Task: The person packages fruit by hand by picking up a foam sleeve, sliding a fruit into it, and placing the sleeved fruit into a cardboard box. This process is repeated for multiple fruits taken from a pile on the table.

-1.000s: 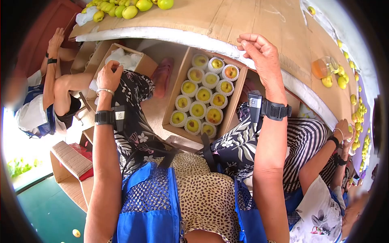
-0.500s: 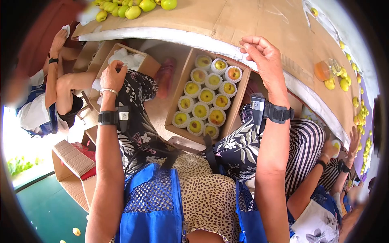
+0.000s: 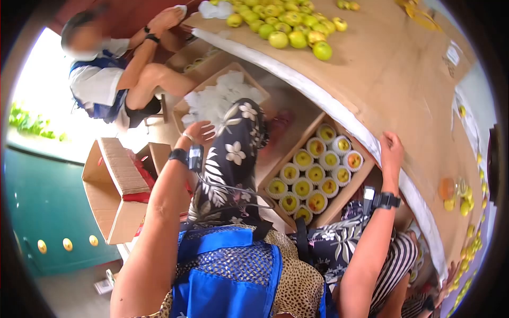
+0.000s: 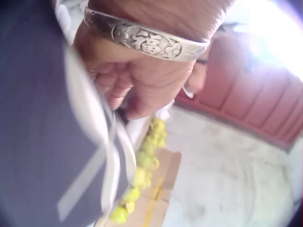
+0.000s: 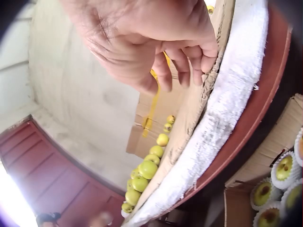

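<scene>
My left hand (image 3: 199,132) is beside my raised knee, at the near edge of a carton of white foam sleeves (image 3: 222,95). Its fingers hang loosely with no object visible in them; a silver bracelet (image 4: 147,42) circles that wrist. At the padded edge of the cardboard-covered table is my right hand (image 3: 391,153), fingers relaxed and holding nothing. In the right wrist view those fingers (image 5: 182,68) overlap the cardboard rim. Between my legs and the table sits a carton (image 3: 270,185) of yellow-green apples (image 3: 315,174), each in a white foam sleeve.
Loose green apples (image 3: 278,40) are heaped on the far side of the table (image 3: 371,79). A jar with amber contents (image 3: 447,188) stands to the right. An opened carton (image 3: 114,185) is at my left. One person (image 3: 95,79) sits to the left; another's striped trousers (image 3: 395,262) show at right.
The head view has turned left, bringing more of the apple heap and foam sleeves into sight. My left hand has come down nearer the sleeves; my right hand has lowered to the table edge.
</scene>
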The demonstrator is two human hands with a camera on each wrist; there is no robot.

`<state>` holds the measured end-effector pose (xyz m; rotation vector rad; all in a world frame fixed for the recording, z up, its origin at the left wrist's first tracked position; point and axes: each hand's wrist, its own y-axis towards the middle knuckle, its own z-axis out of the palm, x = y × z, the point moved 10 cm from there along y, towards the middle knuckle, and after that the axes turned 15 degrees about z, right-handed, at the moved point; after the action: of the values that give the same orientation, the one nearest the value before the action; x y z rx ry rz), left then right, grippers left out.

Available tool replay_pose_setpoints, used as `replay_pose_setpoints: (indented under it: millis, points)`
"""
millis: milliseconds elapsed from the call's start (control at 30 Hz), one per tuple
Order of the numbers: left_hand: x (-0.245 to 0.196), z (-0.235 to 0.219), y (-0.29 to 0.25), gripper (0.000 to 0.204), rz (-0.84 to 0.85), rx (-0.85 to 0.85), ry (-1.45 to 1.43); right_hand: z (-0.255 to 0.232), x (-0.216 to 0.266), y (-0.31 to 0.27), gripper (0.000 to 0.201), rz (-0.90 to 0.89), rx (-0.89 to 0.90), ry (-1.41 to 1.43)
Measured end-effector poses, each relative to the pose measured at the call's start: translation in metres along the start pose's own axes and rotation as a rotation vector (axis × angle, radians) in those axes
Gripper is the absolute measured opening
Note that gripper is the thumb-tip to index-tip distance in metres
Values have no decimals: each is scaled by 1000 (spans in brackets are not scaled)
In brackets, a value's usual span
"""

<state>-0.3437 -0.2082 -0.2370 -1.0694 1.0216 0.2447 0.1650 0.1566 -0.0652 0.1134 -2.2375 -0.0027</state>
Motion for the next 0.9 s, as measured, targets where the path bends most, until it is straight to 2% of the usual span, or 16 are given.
replay_pose_setpoints:
  millis: [33, 133, 233, 267, 300, 400, 433, 533, 633, 733, 800, 833, 900]
  points:
    - [13, -37, 17, 35, 58, -72, -123, 1, 4, -3, 25, 0, 0, -16]
    - [62, -100, 55, 25, 122, 12, -147, 2, 4, -3, 24, -19, -18, -63]
    - [94, -125, 72, 18, 172, 114, -157, 3, 7, -7, 23, -4, -11, -74]
    - [100, -130, 77, 18, 203, 82, -119, 0, 6, -7, 23, 11, -7, -75]
    - [98, -129, 75, 19, 232, 27, -52, -2, 5, -8, 23, 21, 1, -26]
    - [73, -144, 55, 21, 309, -429, 539, -1, -8, -9, 23, 57, 31, 106]
    - [63, -140, 49, 22, 312, -496, 643, -1, -14, -7, 23, 67, 42, 143]
    - [30, -121, 25, 25, 341, -627, 830, 0, -19, -5, 22, 126, 82, 213]
    - [-4, -88, -5, 24, 378, -636, 871, 1, -22, -7, 20, 136, 90, 244]
    - [8, -89, 28, 24, 359, -555, 818, 1, -26, -5, 19, 114, 80, 238]
    - [10, -70, 66, 23, 486, -255, 1225, 1, -25, -6, 18, 102, 75, 236]
    - [25, -63, 98, 22, 546, -82, 1422, 1, -25, -7, 18, 103, 67, 235]
    - [66, -73, 151, 19, 612, 200, 1562, 3, -28, -7, 17, 121, 81, 259]
